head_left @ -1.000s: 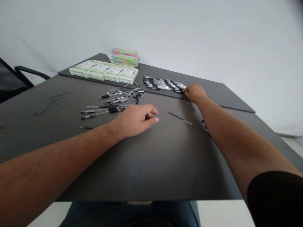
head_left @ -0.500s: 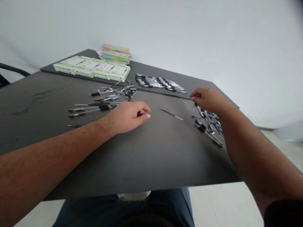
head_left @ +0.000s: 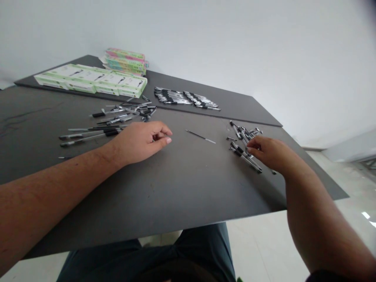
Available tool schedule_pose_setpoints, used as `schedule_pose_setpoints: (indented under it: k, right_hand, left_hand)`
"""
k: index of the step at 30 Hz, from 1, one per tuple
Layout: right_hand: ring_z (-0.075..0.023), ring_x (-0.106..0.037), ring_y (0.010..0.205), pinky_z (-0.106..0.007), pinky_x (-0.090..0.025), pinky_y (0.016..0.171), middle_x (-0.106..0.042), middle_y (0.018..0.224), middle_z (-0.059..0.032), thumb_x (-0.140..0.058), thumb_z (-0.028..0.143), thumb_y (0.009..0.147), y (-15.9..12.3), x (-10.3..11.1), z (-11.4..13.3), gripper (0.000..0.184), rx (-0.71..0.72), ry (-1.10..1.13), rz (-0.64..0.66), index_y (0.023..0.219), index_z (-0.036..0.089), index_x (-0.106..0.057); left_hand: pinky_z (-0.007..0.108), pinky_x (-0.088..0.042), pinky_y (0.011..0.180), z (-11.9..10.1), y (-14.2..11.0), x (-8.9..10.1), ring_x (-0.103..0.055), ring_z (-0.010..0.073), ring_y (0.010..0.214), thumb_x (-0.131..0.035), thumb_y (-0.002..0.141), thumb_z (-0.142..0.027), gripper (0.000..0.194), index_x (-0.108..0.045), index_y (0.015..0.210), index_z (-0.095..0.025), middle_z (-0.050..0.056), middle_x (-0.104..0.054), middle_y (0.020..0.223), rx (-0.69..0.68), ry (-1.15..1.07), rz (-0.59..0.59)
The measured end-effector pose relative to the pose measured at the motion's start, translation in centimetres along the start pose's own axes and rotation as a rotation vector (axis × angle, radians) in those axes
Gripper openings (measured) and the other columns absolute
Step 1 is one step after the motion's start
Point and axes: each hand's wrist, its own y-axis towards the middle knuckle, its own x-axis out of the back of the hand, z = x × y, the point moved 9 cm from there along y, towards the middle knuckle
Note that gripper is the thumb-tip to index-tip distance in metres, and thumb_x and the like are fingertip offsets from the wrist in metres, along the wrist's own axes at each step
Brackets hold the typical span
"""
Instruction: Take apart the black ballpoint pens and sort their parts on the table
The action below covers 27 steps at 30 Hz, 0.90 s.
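Curling my right hand point(head_left: 272, 152) over loose pens point(head_left: 245, 156), its grip hidden from me, I hold my left hand point(head_left: 139, 143) half-open near another unordered pile point(head_left: 129, 113), with two rows point(head_left: 173, 96) already lined up beyond and one refill point(head_left: 201, 136) between my hands.

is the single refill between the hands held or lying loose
Loose: the refill lies on the table, with the left hand and right hand both apart from it.

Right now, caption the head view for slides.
Right hand at loose black and clear plastic pens, left hand over dark grey tabletop.
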Motion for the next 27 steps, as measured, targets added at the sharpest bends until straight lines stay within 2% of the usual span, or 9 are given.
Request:
schedule_pose_setpoints:
  k: [3,8,13,17,20,23,27]
  right_hand:
    - [-0.03,-0.082,0.093,-0.039,-0.057,0.082,-0.089,0.103,-0.0099,-0.073,0.033,0.099,0.0,-1.3,-0.4,0.019,0.003,-0.002,-0.004,0.11,0.024,-0.086]
    - [-0.0302,-0.084,0.097,-0.037,-0.055,0.08,-0.091,0.108,-0.0099,-0.075,0.028,0.098,0.3,-2.4,0.6,0.018,0.048,-0.03,0.033,0.113,0.024,-0.086]
    - [-0.0299,-0.084,0.094,-0.036,-0.054,0.077,-0.092,0.107,-0.0087,-0.071,0.023,0.097,0.6,-2.4,0.8,0.029,0.012,-0.082,0.001,0.122,0.025,-0.087]
    - [-0.0311,-0.084,0.096,-0.037,-0.057,0.081,-0.091,0.109,-0.0103,-0.069,0.022,0.097,0.7,-2.3,0.3,0.034,0.0,-0.068,-0.017,0.126,0.023,-0.088]
    - [-0.0328,-0.084,0.099,-0.04,-0.06,0.086,-0.09,0.112,-0.013,-0.068,0.026,0.1,0.4,-1.5,-0.1,0.039,-0.023,-0.045,-0.04,0.132,0.021,-0.089]
    - [-0.0335,-0.082,0.101,-0.043,-0.061,0.091,-0.088,0.116,-0.0147,-0.066,0.031,0.102,-0.4,0.2,0.3,0.043,-0.013,-0.03,-0.112,0.136,0.02,-0.089]
    - [-0.0334,-0.079,0.095,-0.045,-0.061,0.089,-0.084,0.112,-0.0153,-0.064,0.032,0.101,-1.7,2.3,2.1,0.037,0.054,0.022,-0.182,0.126,0.019,-0.089]
  left_hand:
    - [0.035,-0.057,0.082,0.2,0.1,0.0,-0.083,0.0249,0.087,-0.067,0.097,-0.056,0.041,-0.082,0.116,-0.023,0.005,-0.088,0.093,0.007,0.01,0.0]
    - [0.036,-0.057,0.083,0.4,0.0,0.2,-0.083,0.0258,0.088,-0.068,0.097,-0.056,0.039,-0.081,0.115,-0.024,0.005,-0.089,0.094,0.003,0.017,-0.014]
    - [0.036,-0.058,0.086,0.4,0.0,0.1,-0.083,0.0256,0.091,-0.068,0.098,-0.056,0.04,-0.082,0.118,-0.024,0.005,-0.089,0.097,0.012,0.015,0.003]
    - [0.037,-0.058,0.086,0.5,0.0,0.0,-0.083,0.0267,0.089,-0.069,0.097,-0.056,0.039,-0.082,0.116,-0.024,0.005,-0.088,0.095,0.009,0.006,-0.003]
    - [0.037,-0.057,0.085,0.5,0.0,0.0,-0.083,0.0269,0.088,-0.069,0.097,-0.055,0.038,-0.082,0.116,-0.025,0.005,-0.087,0.095,0.017,-0.002,0.003]
    - [0.037,-0.056,0.085,0.4,0.0,-0.1,-0.083,0.0268,0.09,-0.068,0.097,-0.055,0.038,-0.082,0.116,-0.025,0.005,-0.088,0.095,0.02,0.0,0.009]
    - [0.037,-0.056,0.085,0.2,0.0,-0.1,-0.082,0.0263,0.089,-0.067,0.097,-0.054,0.04,-0.082,0.117,-0.023,0.006,-0.087,0.095,0.023,0.006,0.022]
